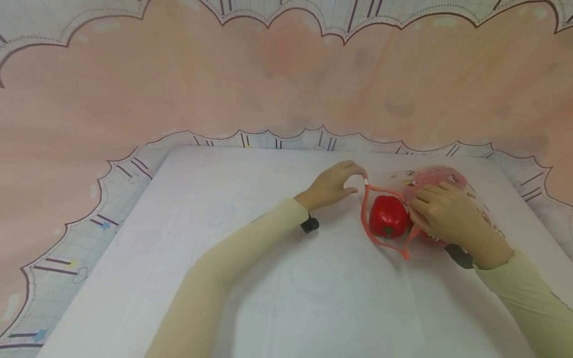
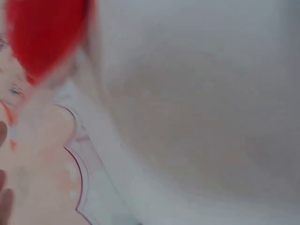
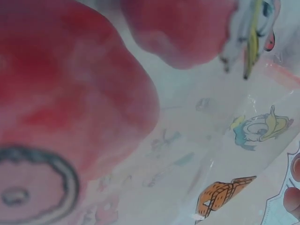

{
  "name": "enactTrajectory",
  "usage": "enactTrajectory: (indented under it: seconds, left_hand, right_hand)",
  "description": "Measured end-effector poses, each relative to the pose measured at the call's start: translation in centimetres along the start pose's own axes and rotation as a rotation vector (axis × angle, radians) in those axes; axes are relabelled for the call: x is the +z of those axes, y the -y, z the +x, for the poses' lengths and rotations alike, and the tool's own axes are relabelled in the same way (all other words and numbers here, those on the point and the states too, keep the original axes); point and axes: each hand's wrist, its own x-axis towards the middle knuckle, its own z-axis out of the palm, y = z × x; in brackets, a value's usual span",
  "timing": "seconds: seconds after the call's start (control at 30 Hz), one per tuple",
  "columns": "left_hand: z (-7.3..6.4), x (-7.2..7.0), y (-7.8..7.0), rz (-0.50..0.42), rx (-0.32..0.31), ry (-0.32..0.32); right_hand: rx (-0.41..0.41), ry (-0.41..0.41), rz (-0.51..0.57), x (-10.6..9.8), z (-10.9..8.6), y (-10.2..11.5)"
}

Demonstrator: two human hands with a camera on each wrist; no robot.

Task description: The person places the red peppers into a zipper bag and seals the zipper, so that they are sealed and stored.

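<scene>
A clear drawstring bag [image 1: 481, 211] printed with cartoon figures lies at the right of the white table. At its mouth sits a red bell pepper [image 1: 388, 216] with a green stem, ringed by the bag's red drawstring [image 1: 365, 228]. Two more red, rounded things [image 3: 93, 89] show through the plastic in the right wrist view. My left hand [image 1: 333, 188] reaches in from the left, fingertips touching the drawstring, thumb apart from them. On the bag's near part, my right hand [image 1: 440, 211] grips the plastic with curled fingers, hiding some of the mouth. The pepper [image 2: 44, 35] is blurred in the left wrist view.
The white tabletop [image 1: 277, 288] stretches left and towards the front. Behind it hangs a peach-coloured patterned cloth [image 1: 268, 79] with scalloped edges, which also shows along the table's left and right sides. A dark band [image 1: 310, 224] is on the left wrist.
</scene>
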Motion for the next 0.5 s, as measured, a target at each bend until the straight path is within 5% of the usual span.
enactTrajectory:
  seconds: [0.1,0.23,0.5]
  left_hand:
    - [0.7,0.1,0.5,0.167,0.124,0.023]
    - [1.6,0.7,0.9,0.250,0.234,0.024]
    - [2.7,1.4,1.0,0.231,0.240,-0.047]
  right_hand:
    - [0.004,0.003,0.001,0.0,-0.1,0.1]
    - [0.017,0.026,0.008,0.0,-0.2,0.3]
    - [0.051,0.071,0.024,-0.3,-0.3,1.0]
